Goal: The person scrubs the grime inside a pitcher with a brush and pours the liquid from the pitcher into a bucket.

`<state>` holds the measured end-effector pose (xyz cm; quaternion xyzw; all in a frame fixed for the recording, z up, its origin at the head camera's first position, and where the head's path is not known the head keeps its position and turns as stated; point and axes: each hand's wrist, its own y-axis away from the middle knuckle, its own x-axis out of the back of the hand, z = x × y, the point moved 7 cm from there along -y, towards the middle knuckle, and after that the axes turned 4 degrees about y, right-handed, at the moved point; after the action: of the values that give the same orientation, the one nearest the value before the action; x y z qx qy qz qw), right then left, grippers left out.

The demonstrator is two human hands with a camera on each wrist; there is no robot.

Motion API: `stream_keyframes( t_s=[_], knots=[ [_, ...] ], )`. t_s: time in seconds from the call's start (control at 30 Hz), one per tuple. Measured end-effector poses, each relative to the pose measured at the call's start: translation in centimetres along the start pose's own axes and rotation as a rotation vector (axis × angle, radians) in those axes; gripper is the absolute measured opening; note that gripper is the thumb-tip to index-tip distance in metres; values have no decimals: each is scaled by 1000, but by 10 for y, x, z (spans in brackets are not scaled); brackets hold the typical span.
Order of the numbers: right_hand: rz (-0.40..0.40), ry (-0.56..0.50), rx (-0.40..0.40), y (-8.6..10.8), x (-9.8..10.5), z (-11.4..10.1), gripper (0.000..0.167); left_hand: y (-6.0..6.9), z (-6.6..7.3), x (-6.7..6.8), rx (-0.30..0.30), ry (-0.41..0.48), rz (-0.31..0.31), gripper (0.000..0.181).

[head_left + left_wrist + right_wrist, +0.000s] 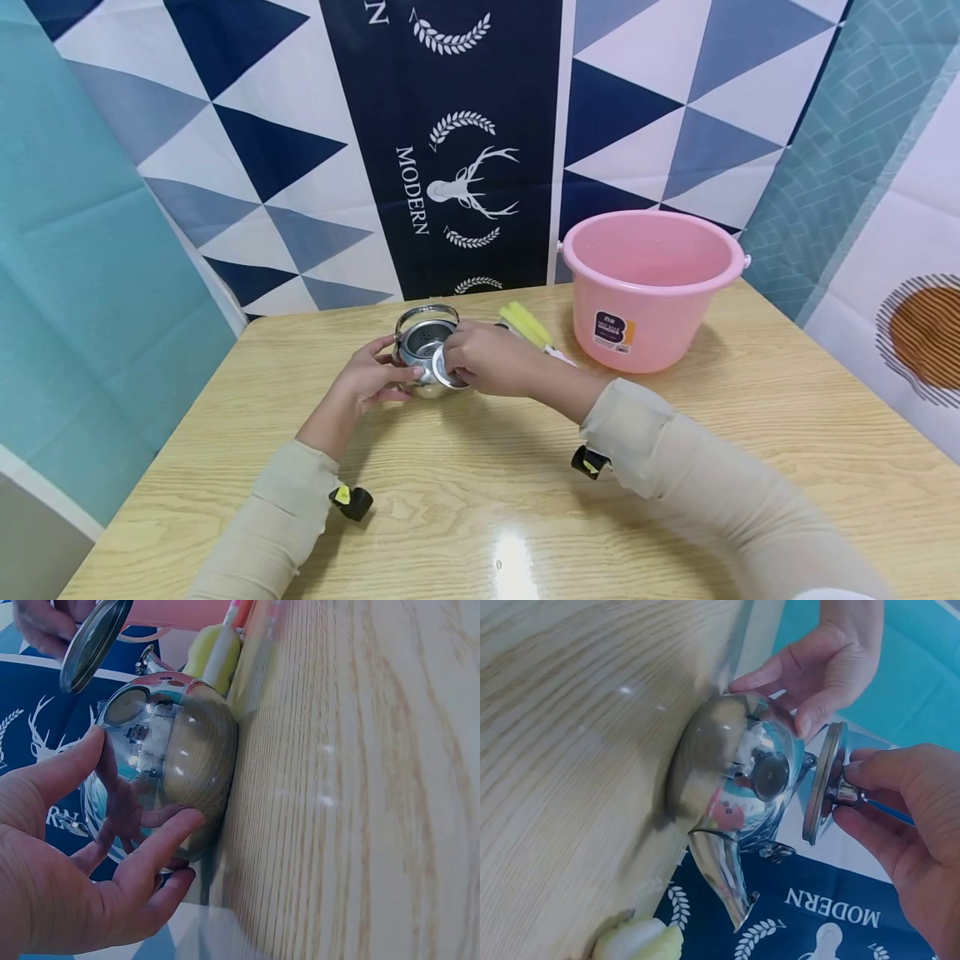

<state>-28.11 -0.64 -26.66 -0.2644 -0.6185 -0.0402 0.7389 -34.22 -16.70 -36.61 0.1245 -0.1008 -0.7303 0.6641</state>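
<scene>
A shiny steel teapot stands on the table, its top uncovered and a perforated strainer visible inside. Its arched handle is raised. My left hand grips the pot's side, thumb near the top and fingers around the rounded body. Just above the pot's front right edge, my right hand holds the round steel lid. In the right wrist view, thumb and fingers pinch the lid's knob, and the lid is tilted on edge, apart from the opening. The spout points away from me.
Right of the teapot lies a yellow sponge brush with a white handle, partly behind my right hand. A pink bucket stands at the back right of the wooden table. Patterned cloth hangs behind the table.
</scene>
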Motion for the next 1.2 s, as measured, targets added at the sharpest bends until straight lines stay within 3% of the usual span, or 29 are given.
stream_keyframes(
  t_s=[0.37,0.7,1.2],
  knots=[
    [10,13,52,19,-1,-3,19,2,1,0,-4,1,6,87],
    [5,-14,130,36,-14,-5,21,4,2,-2,-2,-1,-1,88],
    [-125,-71,122,65,-35,-6,21,5,3,-1,5,-11,0,87]
  ],
)
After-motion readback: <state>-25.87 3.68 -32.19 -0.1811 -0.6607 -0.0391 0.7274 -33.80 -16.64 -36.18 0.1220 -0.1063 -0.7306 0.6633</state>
